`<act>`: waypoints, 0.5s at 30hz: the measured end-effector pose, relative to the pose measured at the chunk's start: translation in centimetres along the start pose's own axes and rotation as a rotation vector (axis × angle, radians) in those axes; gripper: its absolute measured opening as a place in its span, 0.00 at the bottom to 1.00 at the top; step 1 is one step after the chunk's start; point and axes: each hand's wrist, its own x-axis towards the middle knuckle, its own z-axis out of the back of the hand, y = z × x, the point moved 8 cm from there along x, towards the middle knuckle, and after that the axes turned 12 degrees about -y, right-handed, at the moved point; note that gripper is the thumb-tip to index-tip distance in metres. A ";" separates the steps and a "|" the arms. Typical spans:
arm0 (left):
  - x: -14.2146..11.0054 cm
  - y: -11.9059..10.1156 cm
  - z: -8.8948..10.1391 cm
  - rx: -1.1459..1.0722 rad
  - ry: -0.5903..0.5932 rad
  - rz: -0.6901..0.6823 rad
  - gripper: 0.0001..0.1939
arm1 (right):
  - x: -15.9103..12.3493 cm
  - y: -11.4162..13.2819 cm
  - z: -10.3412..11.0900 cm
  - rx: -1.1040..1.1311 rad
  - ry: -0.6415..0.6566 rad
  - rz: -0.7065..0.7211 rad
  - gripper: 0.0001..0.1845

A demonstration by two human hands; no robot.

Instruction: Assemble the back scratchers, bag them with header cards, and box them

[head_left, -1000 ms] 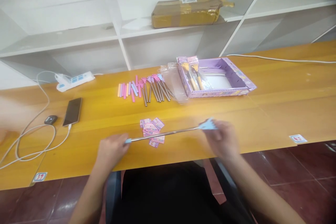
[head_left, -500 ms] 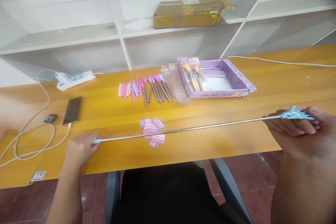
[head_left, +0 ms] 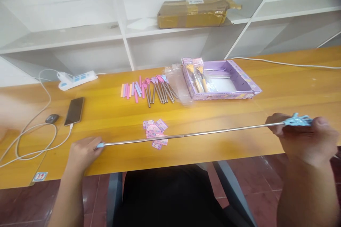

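Note:
A telescopic back scratcher (head_left: 197, 133), pulled out long, spans the air above the table's front. My left hand (head_left: 85, 152) is closed round its light-blue handle end. At the other end my right hand (head_left: 306, 138) grips the light-blue hand-shaped head, its fingers curled beneath. Under the rod lies a loose pile of pink and purple cards (head_left: 156, 131). Farther back are several shortened back scratchers (head_left: 161, 90) with pink, purple and blue heads. Beside them rest several coloured handle sleeves (head_left: 133, 90).
A purple display box (head_left: 239, 94) holds bagged yellow back scratchers (head_left: 198, 78), with clear plastic bags (head_left: 179, 87) at its left. A phone (head_left: 74, 111) on a white cable, a black earbud-like case (head_left: 52, 118) and a power strip (head_left: 78, 80) occupy the left. A taped carton (head_left: 193, 13) sits on the shelf.
My right hand has come slightly inward and down with the scratcher's head, and the rod lies a little flatter. My left hand keeps its hold, shifted slightly right.

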 end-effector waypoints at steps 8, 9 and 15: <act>0.3 -0.6 -0.1 -0.048 0.007 -0.011 0.18 | 0.4 0.3 -0.9 0.253 -0.016 -0.025 0.30; 0.4 -0.8 -0.1 -0.046 0.008 -0.018 0.18 | 0.4 0.3 -1.0 0.285 -0.018 -0.013 0.29; 0.7 -1.5 0.0 -0.010 -0.018 -0.065 0.18 | -0.5 0.7 -2.4 0.320 0.029 0.040 0.36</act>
